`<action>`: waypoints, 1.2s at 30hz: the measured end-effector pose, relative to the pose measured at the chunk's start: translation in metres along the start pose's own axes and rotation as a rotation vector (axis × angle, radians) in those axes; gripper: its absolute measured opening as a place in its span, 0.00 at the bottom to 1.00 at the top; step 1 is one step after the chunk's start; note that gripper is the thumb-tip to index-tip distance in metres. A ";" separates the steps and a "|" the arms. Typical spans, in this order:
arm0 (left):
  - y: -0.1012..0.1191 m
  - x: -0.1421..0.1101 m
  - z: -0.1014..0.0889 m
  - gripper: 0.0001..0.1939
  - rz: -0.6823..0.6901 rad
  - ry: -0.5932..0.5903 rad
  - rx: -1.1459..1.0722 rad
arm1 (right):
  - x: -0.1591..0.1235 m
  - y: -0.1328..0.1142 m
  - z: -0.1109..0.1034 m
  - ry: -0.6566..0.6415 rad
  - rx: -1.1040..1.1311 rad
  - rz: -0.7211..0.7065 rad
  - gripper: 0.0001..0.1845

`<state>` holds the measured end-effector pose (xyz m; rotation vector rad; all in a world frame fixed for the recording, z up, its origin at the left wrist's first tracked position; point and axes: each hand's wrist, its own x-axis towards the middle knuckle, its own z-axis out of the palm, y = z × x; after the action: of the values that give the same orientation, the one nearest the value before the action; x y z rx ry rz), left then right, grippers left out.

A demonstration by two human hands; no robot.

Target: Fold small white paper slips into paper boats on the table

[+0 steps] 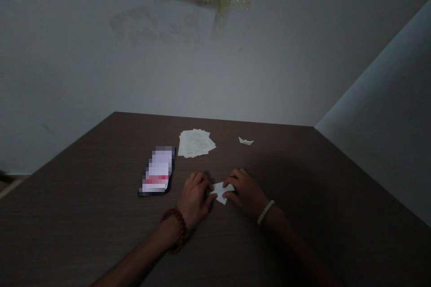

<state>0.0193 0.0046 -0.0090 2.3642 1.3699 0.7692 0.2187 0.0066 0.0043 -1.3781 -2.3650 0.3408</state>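
Between my two hands is a small white folded piece of paper, with one pointed corner toward me. My left hand, with a brown bead bracelet at its wrist, pinches the paper's left end. The right end is held between the thumb and fingers of my right hand, which has a pale bead bracelet at the wrist. The parts of the paper under my fingertips are hidden.
A lit phone lies on the brown table to the left. Behind my hands are a loose stack of printed paper sheets and a small folded paper boat. Walls border the table's far and right edges.
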 end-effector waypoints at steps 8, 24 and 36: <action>-0.002 -0.001 0.001 0.03 0.024 0.004 -0.037 | 0.001 -0.002 -0.003 0.034 0.063 -0.020 0.12; 0.002 -0.002 -0.005 0.07 0.109 0.041 -0.102 | 0.000 -0.010 0.006 0.152 0.144 -0.134 0.01; 0.001 -0.002 -0.014 0.07 0.117 0.100 -0.112 | -0.006 0.002 -0.012 0.178 0.027 -0.144 0.02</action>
<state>0.0112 0.0021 0.0023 2.3627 1.2002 0.9830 0.2282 0.0031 0.0129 -1.1664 -2.2875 0.2002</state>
